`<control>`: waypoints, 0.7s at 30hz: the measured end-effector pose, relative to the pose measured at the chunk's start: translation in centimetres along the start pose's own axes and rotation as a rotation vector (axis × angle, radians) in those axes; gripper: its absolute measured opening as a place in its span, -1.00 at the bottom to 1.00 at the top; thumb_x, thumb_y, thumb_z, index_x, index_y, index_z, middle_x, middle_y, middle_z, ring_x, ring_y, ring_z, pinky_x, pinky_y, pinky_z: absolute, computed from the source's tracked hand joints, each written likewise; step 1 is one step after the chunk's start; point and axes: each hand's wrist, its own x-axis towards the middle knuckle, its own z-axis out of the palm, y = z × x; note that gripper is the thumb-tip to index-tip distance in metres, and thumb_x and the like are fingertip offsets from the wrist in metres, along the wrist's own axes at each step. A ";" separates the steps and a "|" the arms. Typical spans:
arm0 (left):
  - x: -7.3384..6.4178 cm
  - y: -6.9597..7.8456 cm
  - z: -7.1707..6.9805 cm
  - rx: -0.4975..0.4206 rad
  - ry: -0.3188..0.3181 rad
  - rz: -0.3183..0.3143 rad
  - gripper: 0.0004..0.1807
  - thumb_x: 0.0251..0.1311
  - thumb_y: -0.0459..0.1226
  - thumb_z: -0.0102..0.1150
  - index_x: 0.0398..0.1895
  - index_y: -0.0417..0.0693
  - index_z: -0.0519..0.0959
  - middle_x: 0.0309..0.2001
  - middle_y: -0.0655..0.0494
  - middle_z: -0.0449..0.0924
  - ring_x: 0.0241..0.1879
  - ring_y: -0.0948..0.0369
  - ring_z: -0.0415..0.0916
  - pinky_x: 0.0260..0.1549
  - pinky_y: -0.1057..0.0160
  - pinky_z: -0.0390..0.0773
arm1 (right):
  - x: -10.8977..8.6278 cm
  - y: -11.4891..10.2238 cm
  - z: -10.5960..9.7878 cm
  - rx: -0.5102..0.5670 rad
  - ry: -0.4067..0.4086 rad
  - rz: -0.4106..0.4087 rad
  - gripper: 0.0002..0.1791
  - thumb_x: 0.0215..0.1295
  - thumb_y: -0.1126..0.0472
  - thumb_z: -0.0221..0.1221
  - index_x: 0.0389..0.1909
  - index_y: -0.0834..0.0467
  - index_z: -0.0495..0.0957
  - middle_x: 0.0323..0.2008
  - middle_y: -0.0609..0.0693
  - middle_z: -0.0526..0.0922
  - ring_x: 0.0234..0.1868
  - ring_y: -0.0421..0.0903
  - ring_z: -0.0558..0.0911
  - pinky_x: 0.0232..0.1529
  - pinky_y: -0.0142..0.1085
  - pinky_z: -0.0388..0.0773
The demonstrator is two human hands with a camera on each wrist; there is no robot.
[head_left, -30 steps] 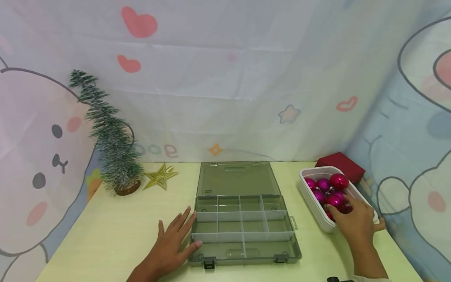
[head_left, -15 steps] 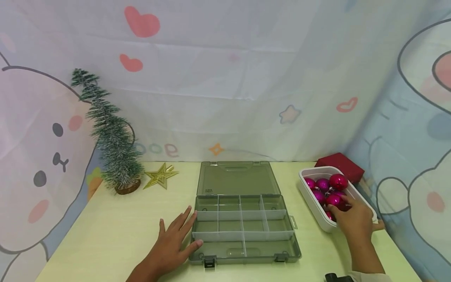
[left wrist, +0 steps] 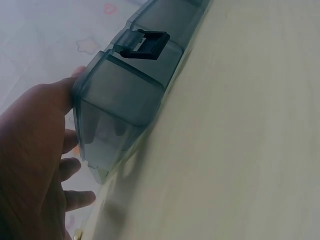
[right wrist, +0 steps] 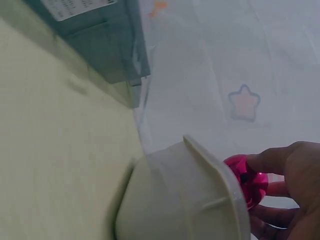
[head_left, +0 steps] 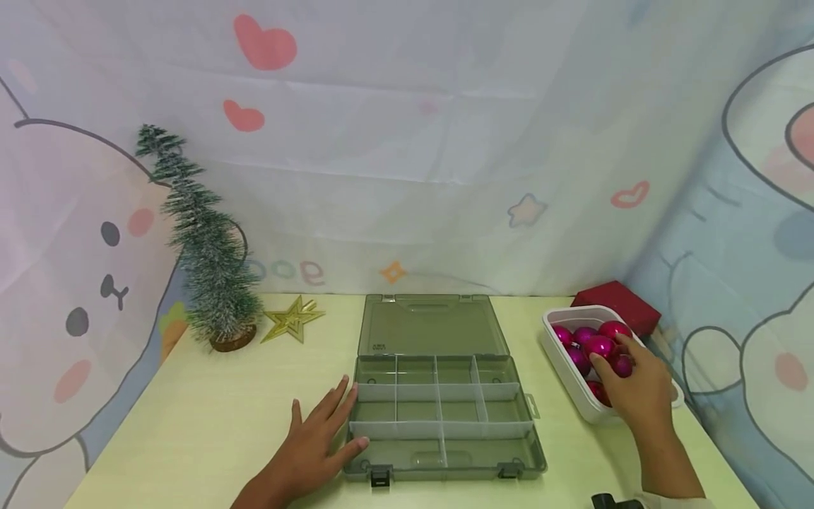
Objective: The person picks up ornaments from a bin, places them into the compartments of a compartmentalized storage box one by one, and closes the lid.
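Lengthwise, white tub [head_left: 575, 385] askew, from far left to near right

1. Shows the left hand [left wrist: 30, 150] with thumb at the corner of a translucent blue-gray box [left wrist: 120, 90], fingers [left wrist: 80, 200] spread.
2. Fitted along the box's rim with a dark latch [left wrist: 163, 42].
3. Set on a pale surface [left wrist: 225, 140], casting a shadow.
4. Backed by whitish cloth [left wrist: 40, 37] printed with a star outline.
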 end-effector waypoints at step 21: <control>-0.2 -0.1 0.1 -0.036 0.003 -0.009 -0.05 0.58 0.23 0.14 0.82 0.13 0.01 0.83 -0.02 -0.14 0.72 -0.37 0.05 0.39 -0.84 -0.39 | 0.7 -3.8 0.9 0.360 -0.277 -0.123 -0.22 0.35 0.28 0.52 0.54 0.24 0.44 0.19 0.28 0.61 -0.24 -0.45 0.65 -0.26 -0.57 0.67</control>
